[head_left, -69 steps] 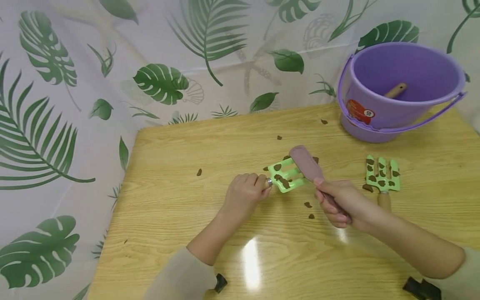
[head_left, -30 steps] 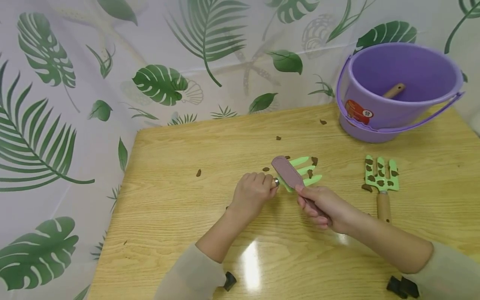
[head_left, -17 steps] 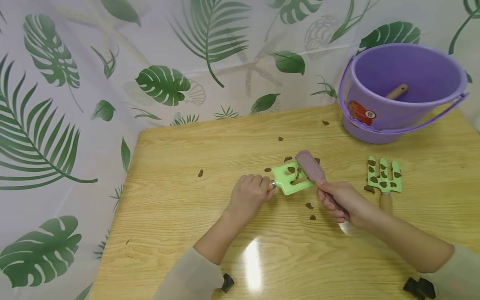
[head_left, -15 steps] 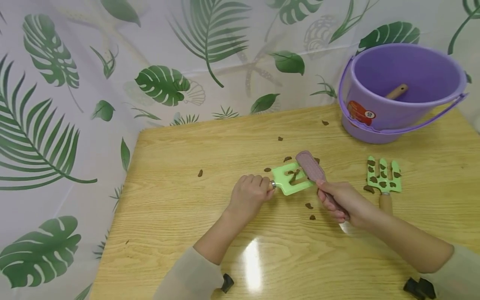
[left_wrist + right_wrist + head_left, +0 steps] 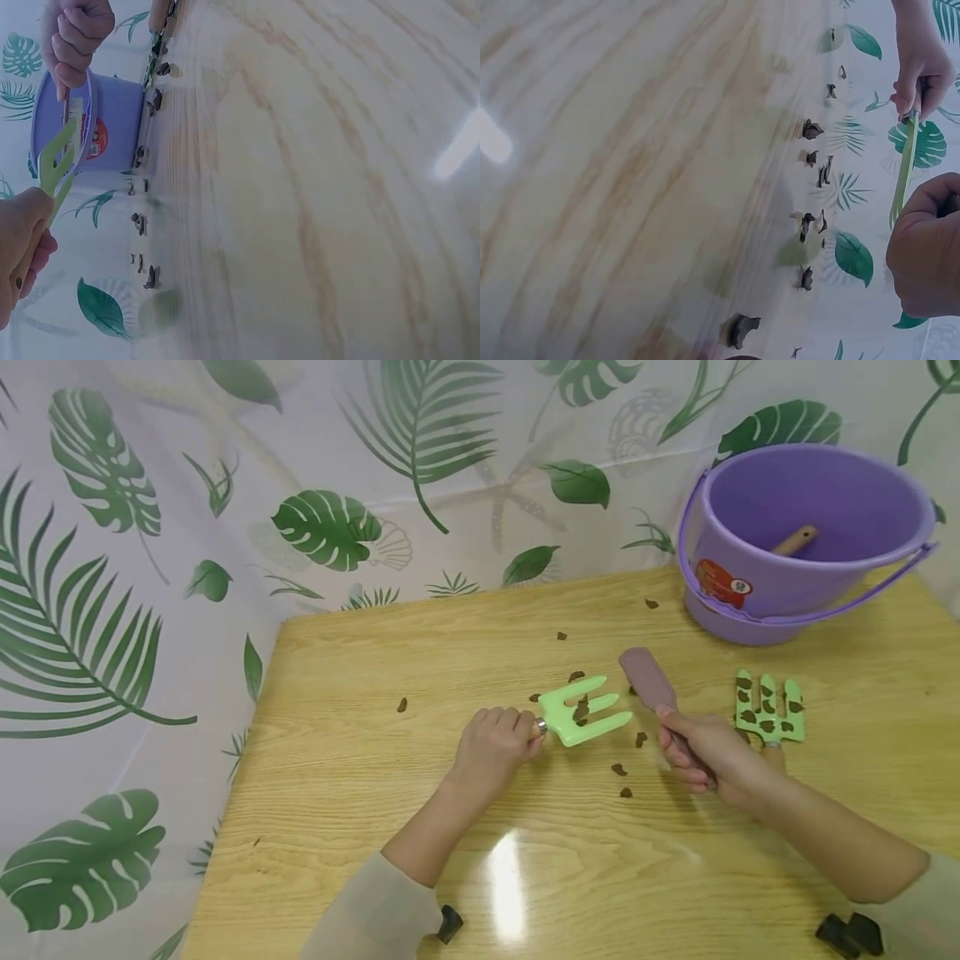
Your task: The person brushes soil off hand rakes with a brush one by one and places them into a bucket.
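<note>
My left hand (image 5: 495, 747) grips the wooden handle of a green three-tined hand fork (image 5: 564, 727), its tines pointing right. A brown scrap (image 5: 581, 710) shows at the root of the tines. In my right hand (image 5: 712, 752) is a mauve flat-headed, long-handled brush (image 5: 647, 677), its underside hidden. The brush head sits just right of the tine tips, with a gap between them in the head view. From the left wrist, the fork (image 5: 56, 161) appears raised above the tabletop. The right wrist view shows my curled right hand (image 5: 930, 247), with the brush largely hidden.
A second green hand fork (image 5: 750, 720), dotted with brown scraps, lies on the wooden table (image 5: 360, 818), partly behind my right hand. A purple bucket (image 5: 795, 589) with a wooden handle (image 5: 795, 541) inside stands at the back right. Several brown scraps (image 5: 618, 769) are scattered around.
The brush swept left over the held fork, then back right and off its tines. Most scraps have left that fork, and a scrap now lies on the table below the brush head.
</note>
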A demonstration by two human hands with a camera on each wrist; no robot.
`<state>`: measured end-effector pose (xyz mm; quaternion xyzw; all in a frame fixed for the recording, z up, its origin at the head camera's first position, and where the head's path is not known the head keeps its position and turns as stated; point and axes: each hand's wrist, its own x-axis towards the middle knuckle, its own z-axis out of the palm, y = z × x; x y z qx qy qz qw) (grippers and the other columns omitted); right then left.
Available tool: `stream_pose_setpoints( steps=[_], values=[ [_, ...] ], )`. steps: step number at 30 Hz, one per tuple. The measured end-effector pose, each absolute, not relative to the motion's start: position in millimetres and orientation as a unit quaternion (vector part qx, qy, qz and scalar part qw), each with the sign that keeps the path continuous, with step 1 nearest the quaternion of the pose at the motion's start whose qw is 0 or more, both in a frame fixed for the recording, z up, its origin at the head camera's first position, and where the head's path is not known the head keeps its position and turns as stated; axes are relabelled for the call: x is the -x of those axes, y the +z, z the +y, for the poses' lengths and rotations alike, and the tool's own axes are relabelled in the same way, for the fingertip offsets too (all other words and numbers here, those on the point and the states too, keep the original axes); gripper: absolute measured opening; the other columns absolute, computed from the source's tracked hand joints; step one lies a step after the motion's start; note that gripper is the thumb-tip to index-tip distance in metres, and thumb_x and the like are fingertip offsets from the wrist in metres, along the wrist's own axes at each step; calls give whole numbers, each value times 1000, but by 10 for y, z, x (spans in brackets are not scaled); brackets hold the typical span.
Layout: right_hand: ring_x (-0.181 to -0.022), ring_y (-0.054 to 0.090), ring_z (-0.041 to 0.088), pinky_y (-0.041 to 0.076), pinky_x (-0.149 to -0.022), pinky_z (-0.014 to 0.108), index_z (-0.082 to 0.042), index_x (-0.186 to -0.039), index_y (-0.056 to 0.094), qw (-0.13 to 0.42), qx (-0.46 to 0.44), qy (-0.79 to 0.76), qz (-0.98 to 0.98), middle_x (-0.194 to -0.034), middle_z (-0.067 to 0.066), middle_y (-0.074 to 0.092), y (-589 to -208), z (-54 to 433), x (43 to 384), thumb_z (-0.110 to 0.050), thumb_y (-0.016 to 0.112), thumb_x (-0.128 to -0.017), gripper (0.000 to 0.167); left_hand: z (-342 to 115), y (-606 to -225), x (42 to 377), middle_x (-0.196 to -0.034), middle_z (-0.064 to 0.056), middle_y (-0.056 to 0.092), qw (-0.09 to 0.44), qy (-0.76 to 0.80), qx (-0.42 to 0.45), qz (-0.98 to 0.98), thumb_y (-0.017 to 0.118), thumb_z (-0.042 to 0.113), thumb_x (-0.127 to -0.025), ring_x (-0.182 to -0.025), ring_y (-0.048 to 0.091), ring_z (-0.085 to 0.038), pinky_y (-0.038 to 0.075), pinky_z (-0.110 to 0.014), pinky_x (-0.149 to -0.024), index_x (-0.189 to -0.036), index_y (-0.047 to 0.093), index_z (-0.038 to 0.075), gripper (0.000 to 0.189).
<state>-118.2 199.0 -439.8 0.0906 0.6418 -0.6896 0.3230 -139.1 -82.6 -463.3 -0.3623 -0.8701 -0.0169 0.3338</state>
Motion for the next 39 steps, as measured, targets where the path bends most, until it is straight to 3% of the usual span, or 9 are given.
stream_pose_setpoints(
  steps=[11,18,27,31,39],
  values=[
    [-35,34,4,24,-35,22,-15,-73,49,322,-62,-722,610,-49,-7,41,-4315,1915,1187,-39,36,-102,40,-813,-4631,1411,-61,3,57,339,-12,369,-865,72,31,-82,-49,46,-8,35,-17,-46,-75,64,10,23],
    [-33,35,3,32,-32,18,-15,-71,50,342,-48,-733,586,-48,-8,40,-4226,1759,1206,-37,36,-103,41,-756,-4619,1398,-64,3,59,337,2,371,-865,70,31,-84,-52,50,-8,38,-17,-48,-77,64,10,23],
    [-34,34,2,32,-32,17,-13,-71,49,377,-11,-725,577,-48,-8,38,-4125,1487,1091,-36,37,-102,40,-723,-4605,1372,-62,4,57,323,25,364,-873,67,32,-87,-51,47,-6,37,-16,-48,-75,63,13,23],
    [-35,34,1,32,-33,16,-11,-73,47,404,29,-719,565,-49,-9,39,-4150,1427,982,-33,35,-103,39,-744,-4573,1388,-64,4,61,323,35,357,-876,70,34,-84,-52,49,-5,39,-15,-48,-81,68,11,24],
    [-35,36,1,34,-33,16,-12,-74,48,433,51,-712,550,-49,-9,39,-4213,1405,964,-39,37,-102,41,-771,-4584,1443,-56,4,52,358,16,349,-866,78,34,-75,-48,42,-6,35,-18,-45,-68,60,13,29]
  ],
)
